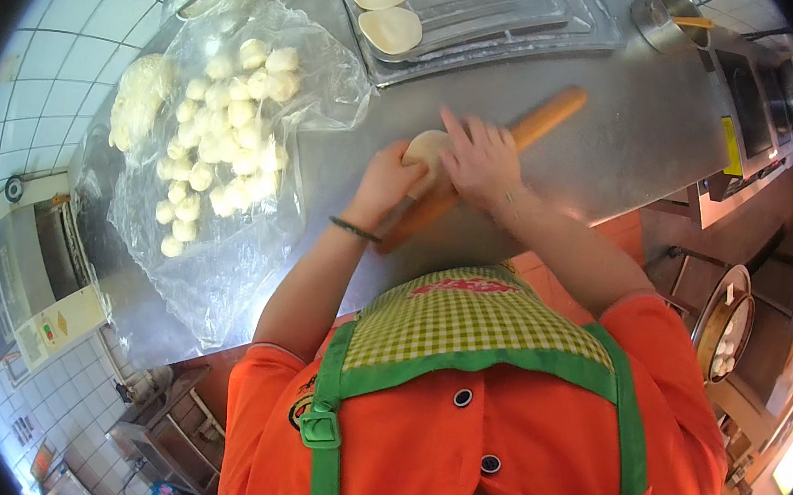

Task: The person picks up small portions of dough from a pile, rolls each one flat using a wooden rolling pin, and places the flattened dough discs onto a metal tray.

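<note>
A flattened round of dough (424, 150) is pinched at its left edge by my left hand (387, 180), above the metal worktop (325, 167). My right hand (482, 159) lies over a wooden rolling pin (549, 117), its fingers spread beside the dough's right edge. The pin runs slantwise beneath that hand, its near end beside my left wrist. To the left, many small dough balls (228, 125) rest on clear plastic sheeting (211, 286). Flat dough rounds (390, 29) lie on a metal tray (475, 49) at the far side.
A larger lump of dough (140, 101) sits at the worktop's left under plastic. A metal pot (663, 22) with an orange-brown handle stands at the far right, near a metal kitchen appliance (749, 103). Further right is a round steamer (722, 318) holding several white pieces.
</note>
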`<state>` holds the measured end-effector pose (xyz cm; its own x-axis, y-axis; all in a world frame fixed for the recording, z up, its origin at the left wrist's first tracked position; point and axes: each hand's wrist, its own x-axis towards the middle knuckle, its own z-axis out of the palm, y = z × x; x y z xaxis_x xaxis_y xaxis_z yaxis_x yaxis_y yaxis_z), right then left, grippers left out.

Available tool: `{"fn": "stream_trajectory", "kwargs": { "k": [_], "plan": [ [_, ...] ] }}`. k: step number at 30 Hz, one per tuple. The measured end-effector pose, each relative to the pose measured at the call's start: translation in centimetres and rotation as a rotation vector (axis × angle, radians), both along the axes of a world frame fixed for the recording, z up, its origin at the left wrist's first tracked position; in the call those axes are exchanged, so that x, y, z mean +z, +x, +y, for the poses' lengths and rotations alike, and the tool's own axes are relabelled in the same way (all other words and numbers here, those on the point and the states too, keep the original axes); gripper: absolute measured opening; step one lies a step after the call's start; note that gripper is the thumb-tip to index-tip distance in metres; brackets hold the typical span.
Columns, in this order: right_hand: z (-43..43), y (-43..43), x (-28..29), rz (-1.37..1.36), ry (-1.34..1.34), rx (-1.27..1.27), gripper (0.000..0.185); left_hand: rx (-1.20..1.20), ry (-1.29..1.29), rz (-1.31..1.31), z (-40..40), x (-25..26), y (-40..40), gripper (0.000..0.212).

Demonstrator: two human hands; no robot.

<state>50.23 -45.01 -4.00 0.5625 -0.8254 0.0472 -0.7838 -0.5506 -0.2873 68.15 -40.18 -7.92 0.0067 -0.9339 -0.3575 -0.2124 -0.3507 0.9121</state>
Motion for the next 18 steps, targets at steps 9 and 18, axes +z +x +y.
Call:
{"fn": "stream_trajectory", "kwargs": {
  "k": [9, 18],
  "plan": [
    [4.1, -7.0, -0.2, -0.074, -0.062, 0.13, 0.064, 0.127, 0.084, 0.439, -3.8, 2.2, -0.6, 0.026],
    [3.9, -7.7, 0.3, -0.085, 0.06, 0.012, 0.067, 0.59, 0.044, 0.841, -19.1, 1.7, -2.2, 0.028]
  ]
}}
